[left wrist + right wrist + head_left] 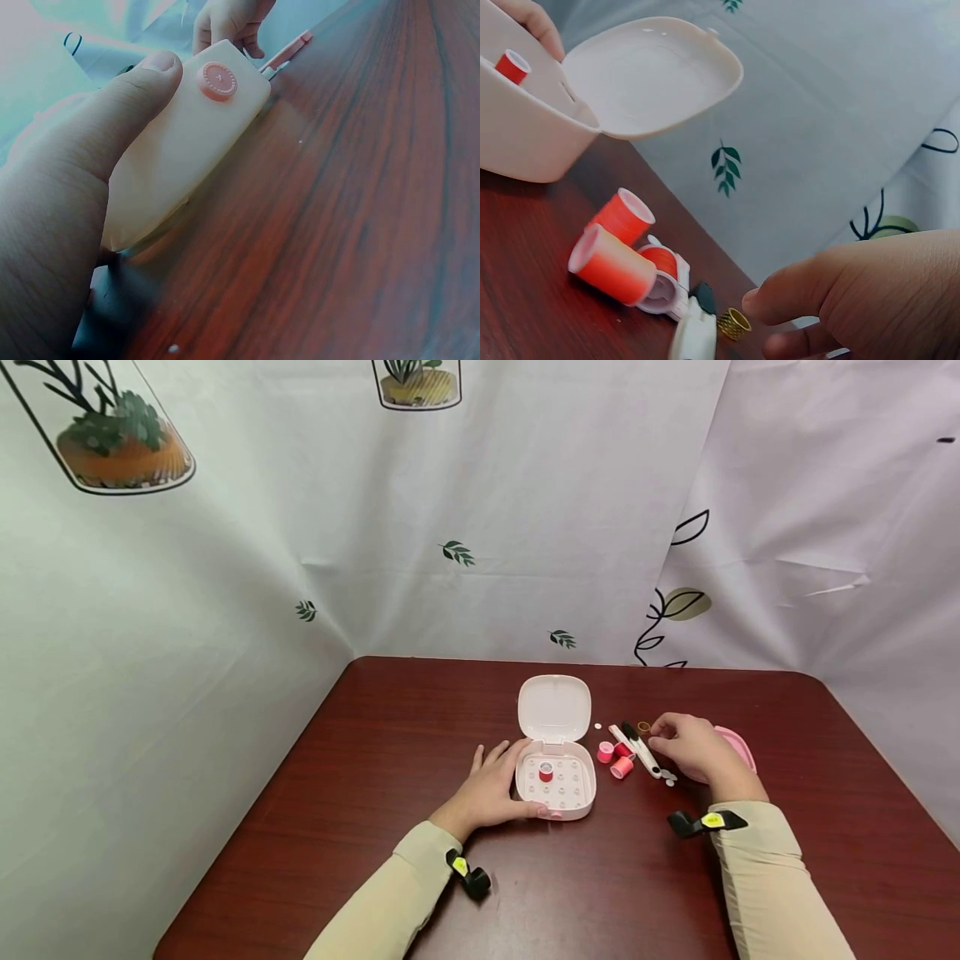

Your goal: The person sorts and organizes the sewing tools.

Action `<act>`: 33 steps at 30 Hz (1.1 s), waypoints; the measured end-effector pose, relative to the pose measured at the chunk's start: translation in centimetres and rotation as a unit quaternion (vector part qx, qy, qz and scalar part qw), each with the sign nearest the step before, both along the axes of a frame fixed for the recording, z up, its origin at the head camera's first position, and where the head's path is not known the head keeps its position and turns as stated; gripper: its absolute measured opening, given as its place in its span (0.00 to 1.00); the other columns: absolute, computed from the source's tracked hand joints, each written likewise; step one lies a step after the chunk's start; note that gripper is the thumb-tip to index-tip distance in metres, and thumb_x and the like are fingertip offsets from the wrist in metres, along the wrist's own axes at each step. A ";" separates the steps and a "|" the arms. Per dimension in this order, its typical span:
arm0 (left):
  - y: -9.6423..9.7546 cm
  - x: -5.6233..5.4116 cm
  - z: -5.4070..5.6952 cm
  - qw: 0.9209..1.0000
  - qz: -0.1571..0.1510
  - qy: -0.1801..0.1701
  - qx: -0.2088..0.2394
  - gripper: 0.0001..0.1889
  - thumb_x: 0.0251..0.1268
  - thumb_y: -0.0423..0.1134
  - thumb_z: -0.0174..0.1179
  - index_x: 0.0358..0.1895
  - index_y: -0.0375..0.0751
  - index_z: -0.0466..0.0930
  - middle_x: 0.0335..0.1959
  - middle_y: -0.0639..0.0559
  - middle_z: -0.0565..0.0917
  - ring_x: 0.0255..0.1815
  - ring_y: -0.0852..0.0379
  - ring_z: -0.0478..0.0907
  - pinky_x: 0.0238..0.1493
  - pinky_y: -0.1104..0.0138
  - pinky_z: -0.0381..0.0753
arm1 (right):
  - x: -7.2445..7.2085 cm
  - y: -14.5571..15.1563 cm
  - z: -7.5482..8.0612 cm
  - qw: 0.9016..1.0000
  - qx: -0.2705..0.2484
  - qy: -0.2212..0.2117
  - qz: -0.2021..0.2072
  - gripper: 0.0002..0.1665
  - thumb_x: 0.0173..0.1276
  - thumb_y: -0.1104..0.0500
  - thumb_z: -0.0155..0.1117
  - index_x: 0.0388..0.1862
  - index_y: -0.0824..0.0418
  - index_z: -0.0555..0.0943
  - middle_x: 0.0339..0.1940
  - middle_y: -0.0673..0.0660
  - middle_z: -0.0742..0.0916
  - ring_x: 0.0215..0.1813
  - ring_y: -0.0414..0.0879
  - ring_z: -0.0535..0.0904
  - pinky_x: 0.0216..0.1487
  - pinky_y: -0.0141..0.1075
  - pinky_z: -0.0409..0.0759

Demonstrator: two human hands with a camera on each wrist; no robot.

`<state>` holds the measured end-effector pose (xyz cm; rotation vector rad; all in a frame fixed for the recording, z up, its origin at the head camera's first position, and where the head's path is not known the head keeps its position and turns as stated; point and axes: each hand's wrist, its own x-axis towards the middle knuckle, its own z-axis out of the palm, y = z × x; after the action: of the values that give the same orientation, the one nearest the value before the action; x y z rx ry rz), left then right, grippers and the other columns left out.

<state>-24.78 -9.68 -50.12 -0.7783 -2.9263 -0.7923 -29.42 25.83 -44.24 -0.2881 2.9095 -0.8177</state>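
Fingers [512,758] hold the box [574,815]; lid [554,707] and long axis point away.

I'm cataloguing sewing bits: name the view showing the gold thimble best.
Right wrist view: the gold thimble appears largest, its textured side visible. The head view shows it only as a tiny ring; the left wrist view doesn't show it.

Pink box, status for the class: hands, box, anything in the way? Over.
Left hand grips pink box. Right hand beside gold ring. Box open, one red spool inside. Loose spools between box and right hand.
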 end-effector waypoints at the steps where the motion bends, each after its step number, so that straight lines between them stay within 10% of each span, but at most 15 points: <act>1: 0.0 0.0 0.0 1.000 0.000 -0.002 -0.001 0.57 0.48 0.73 0.67 0.80 0.57 0.53 0.79 0.60 0.61 0.80 0.44 0.55 0.75 0.36 0.39 | 0.0 0.2 0.0 1.000 0.001 -0.001 -0.003 0.14 0.70 0.55 0.63 0.48 0.64 0.82 0.38 0.60 0.85 0.38 0.52 0.78 0.40 0.45 0.78; 20: 0.1 -0.1 -0.1 1.000 0.004 -0.005 0.000 0.59 0.45 0.76 0.67 0.80 0.59 0.50 0.76 0.52 0.67 0.79 0.46 0.54 0.76 0.37 0.39 | -0.4 -0.3 -0.9 0.998 -0.020 0.057 -0.024 0.16 0.70 0.55 0.64 0.50 0.64 0.80 0.35 0.57 0.83 0.34 0.50 0.76 0.34 0.40 0.74; 33: 0.2 -0.3 -0.4 1.000 0.010 0.003 -0.004 0.61 0.44 0.76 0.68 0.81 0.57 0.51 0.76 0.57 0.67 0.79 0.47 0.56 0.76 0.37 0.39 | -0.7 -1.5 -1.3 0.994 -0.036 0.056 0.083 0.12 0.61 0.67 0.67 0.45 0.62 0.84 0.34 0.55 0.81 0.37 0.49 0.76 0.37 0.42 0.76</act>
<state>-25.04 -9.51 -50.56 -0.7491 -2.9289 -0.7765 -30.13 24.32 -45.58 -0.5920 2.9120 -0.9071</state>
